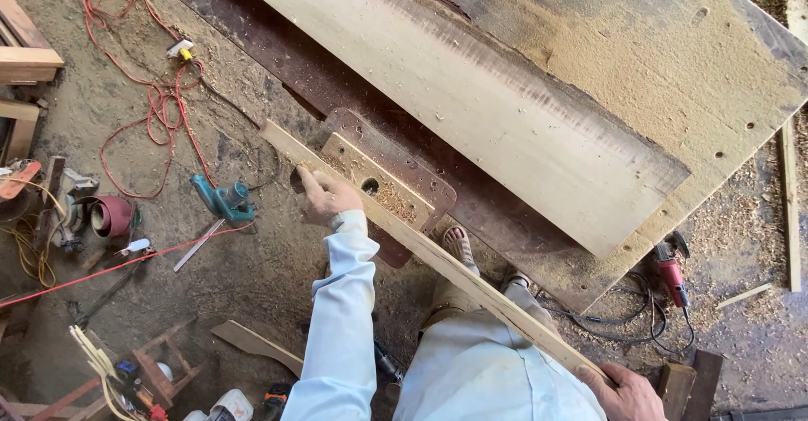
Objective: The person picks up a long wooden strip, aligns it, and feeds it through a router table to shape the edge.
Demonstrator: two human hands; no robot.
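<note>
strip (438,261) runs diagonally upper-left to lower-right, both hands' fingers seemingly gripping its ends.

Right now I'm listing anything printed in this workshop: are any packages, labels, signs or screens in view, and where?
No packages, signs or screens show.
Only maybe: a small yellow and white tag or plug on the red cable, upper left floor; too small to tell.
White round containers at the bottom edge, no label discernible.

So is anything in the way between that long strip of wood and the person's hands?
Nothing visible. The left hand already grips the long wooden strip near its far end, and the right hand holds its near end. Under its middle lies a small holed wooden block.
</note>
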